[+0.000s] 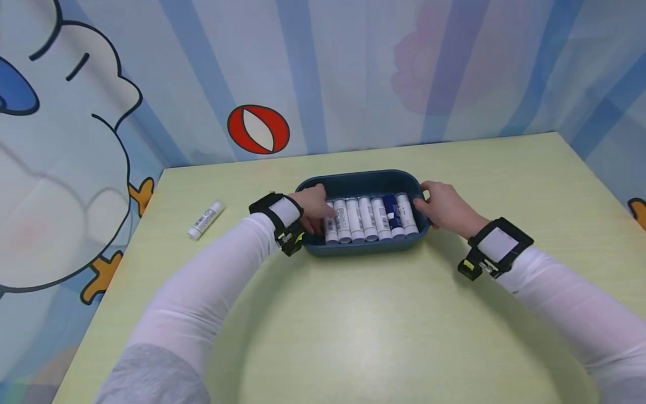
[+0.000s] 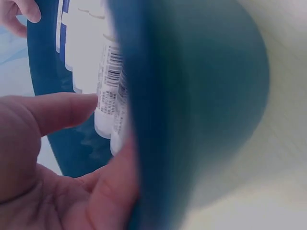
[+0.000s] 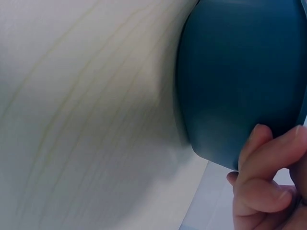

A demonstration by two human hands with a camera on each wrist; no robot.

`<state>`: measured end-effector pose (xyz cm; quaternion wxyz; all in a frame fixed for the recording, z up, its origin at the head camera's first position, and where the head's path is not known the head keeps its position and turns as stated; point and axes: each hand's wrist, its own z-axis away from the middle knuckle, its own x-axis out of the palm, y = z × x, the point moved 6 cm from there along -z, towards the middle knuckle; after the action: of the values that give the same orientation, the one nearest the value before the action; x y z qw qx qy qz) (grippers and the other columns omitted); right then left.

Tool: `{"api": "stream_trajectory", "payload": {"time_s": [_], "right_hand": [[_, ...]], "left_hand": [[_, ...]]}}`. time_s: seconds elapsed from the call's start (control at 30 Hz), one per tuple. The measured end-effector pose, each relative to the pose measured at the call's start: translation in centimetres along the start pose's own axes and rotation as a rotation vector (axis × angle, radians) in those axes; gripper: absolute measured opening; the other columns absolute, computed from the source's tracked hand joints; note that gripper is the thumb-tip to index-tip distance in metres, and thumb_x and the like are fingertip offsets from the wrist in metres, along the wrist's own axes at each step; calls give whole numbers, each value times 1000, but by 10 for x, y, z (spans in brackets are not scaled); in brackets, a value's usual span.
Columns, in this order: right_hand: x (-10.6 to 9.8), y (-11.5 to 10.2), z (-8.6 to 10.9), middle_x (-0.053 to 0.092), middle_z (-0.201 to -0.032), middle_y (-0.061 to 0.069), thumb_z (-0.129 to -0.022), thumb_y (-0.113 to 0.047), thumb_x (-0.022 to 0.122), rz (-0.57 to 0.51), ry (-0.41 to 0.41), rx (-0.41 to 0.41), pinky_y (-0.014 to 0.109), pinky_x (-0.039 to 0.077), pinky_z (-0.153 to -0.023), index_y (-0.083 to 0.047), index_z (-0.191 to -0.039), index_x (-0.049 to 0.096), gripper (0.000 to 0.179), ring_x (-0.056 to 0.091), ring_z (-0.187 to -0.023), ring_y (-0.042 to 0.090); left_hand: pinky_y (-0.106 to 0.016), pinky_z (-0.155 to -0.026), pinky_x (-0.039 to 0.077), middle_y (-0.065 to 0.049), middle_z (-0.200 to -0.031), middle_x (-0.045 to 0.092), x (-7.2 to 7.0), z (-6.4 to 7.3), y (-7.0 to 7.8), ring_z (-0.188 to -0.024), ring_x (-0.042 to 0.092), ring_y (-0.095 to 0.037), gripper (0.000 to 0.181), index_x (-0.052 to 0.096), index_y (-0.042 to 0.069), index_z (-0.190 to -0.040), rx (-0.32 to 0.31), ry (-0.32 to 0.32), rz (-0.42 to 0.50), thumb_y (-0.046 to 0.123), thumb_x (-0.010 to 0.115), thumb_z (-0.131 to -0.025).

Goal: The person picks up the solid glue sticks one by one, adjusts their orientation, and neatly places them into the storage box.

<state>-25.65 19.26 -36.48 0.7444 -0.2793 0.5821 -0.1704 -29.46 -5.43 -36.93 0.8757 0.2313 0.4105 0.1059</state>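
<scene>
A dark teal oblong basket [image 1: 360, 250] stands on the table with several glue sticks [image 1: 354, 220] lying side by side in it. Most are white with printed labels; one navy glue stick [image 1: 392, 212] is second from the right. My left hand [image 1: 309, 205] reaches into the basket's left end beside the leftmost glue stick [image 1: 330, 225]. In the left wrist view its thumb [image 2: 67, 109] touches a barcoded glue stick [image 2: 107, 91], with the other fingers partly behind the rim. My right hand [image 1: 446, 209] grips the basket's right end, fingers [image 3: 268, 155] against the outer wall.
Another white glue stick [image 1: 206, 220] lies alone on the pale yellow table [image 1: 353, 325], left of the basket. Cartoon-printed fabric [image 1: 343, 73] stands along the table's back and sides.
</scene>
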Motion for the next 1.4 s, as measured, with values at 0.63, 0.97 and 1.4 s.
{"api": "stream_trajectory", "payload": {"time_s": [0.63,0.97,1.4], "right_hand": [[0,1,2,54,-59,8,-100,-11,47,5,3,11,29,36,-44,14,-136,35,45,51,-42,20],[-1,1,3,55,-61,8,-100,-12,47,-3,3,13,30,35,-44,12,-136,36,45,51,-43,21],[1,0,6,51,-55,6,-101,-12,46,-17,-8,3,30,34,-43,12,-138,34,46,49,-41,20]], "left_hand": [[-34,-66,50,-9,-99,66,-33,73,-1,-76,64,-24,38,49,9,-129,365,325,-61,30,57,-98],[-42,-82,48,-12,-117,61,-62,92,-77,-98,60,-26,37,50,8,-129,355,602,-48,30,55,-100],[-55,-95,38,-28,-135,46,-72,109,-178,-120,46,-43,54,38,-3,-139,141,670,-13,34,49,-101]]}}
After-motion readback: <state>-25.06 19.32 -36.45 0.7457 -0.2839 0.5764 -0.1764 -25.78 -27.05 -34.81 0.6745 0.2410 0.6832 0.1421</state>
